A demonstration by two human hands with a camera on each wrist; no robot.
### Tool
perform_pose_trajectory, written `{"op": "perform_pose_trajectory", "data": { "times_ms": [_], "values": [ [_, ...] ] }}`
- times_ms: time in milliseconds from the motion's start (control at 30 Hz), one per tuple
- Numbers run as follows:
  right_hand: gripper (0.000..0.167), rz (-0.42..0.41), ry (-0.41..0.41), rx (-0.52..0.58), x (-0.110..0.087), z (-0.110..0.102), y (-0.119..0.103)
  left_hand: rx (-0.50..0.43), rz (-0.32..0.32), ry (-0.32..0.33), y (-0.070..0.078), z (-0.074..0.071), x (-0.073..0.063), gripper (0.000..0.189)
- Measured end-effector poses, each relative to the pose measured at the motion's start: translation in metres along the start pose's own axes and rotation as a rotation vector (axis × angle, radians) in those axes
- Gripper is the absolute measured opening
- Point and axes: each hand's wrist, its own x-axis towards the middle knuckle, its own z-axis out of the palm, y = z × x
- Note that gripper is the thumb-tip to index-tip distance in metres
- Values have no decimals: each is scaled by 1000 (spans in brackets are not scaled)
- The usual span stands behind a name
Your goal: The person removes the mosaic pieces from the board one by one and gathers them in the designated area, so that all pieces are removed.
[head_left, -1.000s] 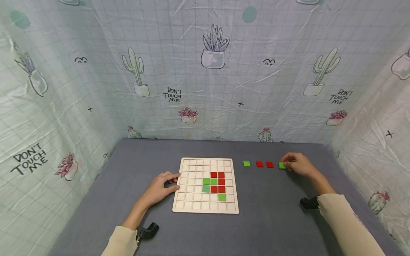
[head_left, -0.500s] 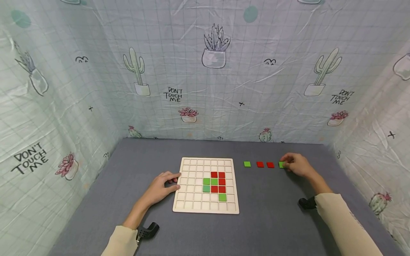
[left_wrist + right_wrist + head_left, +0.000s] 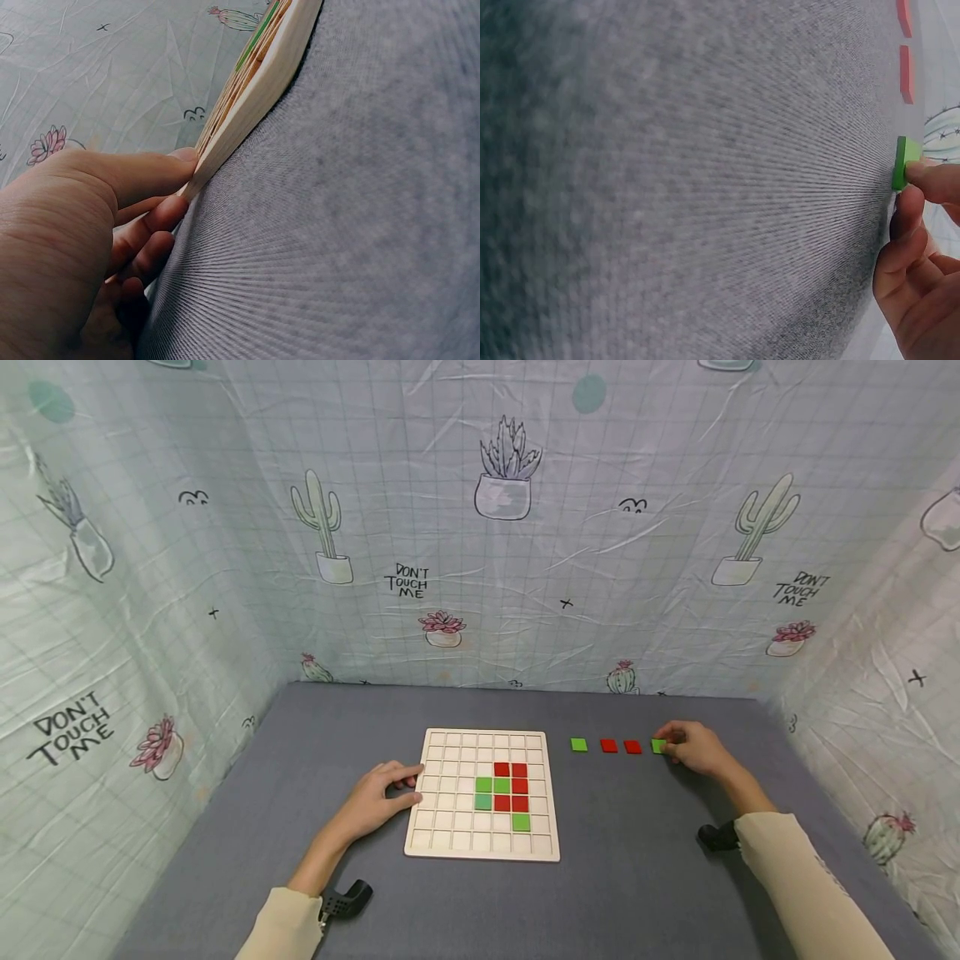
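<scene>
Green tile [image 3: 657, 747] | flat, sq., sides L-R & fore-aft | R grip [image 3: 695, 748] pinching it | L grip [image 3: 372, 801] pinching board [image 3: 446, 805]

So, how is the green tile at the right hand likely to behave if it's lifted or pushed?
The green tile is probably stiff, given its straight edges and even thickness. It's likely light, being so small and thin. Its low, square shape suggests sliding rather than rolling, perhaps with some drag from the ribbed grey cloth.
</scene>
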Motion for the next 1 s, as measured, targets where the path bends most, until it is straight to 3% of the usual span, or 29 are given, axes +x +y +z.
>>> {"op": "perform_pose_trajectory", "data": {
  "times_ms": [500, 767, 1000],
  "values": [
    [29, 8, -29, -16, -1, 1, -7, 0, 18, 9, -2, 1, 1, 50],
    [29, 17, -44, 38, -1, -2, -6, 0, 14, 8, 0, 0, 1, 50],
    [28, 21, -6, 0, -4, -2, -5, 3, 16, 5, -1, 1, 0, 50]
  ]
}}
